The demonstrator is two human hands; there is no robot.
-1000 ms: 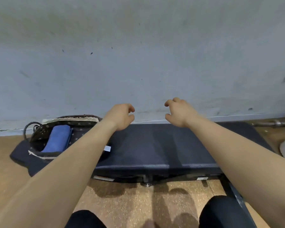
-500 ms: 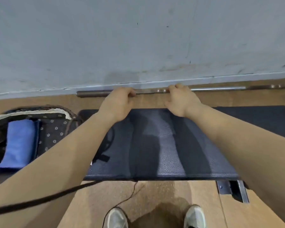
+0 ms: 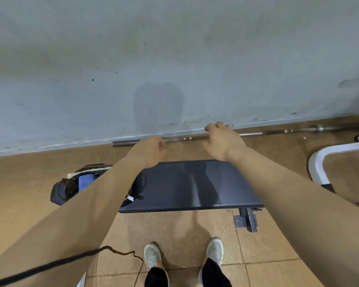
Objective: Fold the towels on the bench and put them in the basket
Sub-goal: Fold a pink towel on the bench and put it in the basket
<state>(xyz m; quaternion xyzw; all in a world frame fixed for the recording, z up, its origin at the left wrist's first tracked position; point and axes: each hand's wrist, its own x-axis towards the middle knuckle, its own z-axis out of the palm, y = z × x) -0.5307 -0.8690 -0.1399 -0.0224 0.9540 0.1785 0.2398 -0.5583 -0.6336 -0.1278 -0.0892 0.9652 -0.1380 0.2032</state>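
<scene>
Head view showed no towel left on the dark tabletop (image 3: 195,187), one folded blue towel (image 3: 85,181) already in the basket (image 3: 66,188) at its left end, left hand (image 3: 148,151) and right hand (image 3: 224,141) empty with fingers loosely curled, suggesting near completion.

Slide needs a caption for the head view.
Both empty hands, left hand and right hand, over the bare bench; blue towel in basket.

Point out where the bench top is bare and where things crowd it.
The bench pad is bare between both forearms, out to its right end. Its left end is crowded: the basket with a blue towel sits there, partly behind the left forearm.
</scene>
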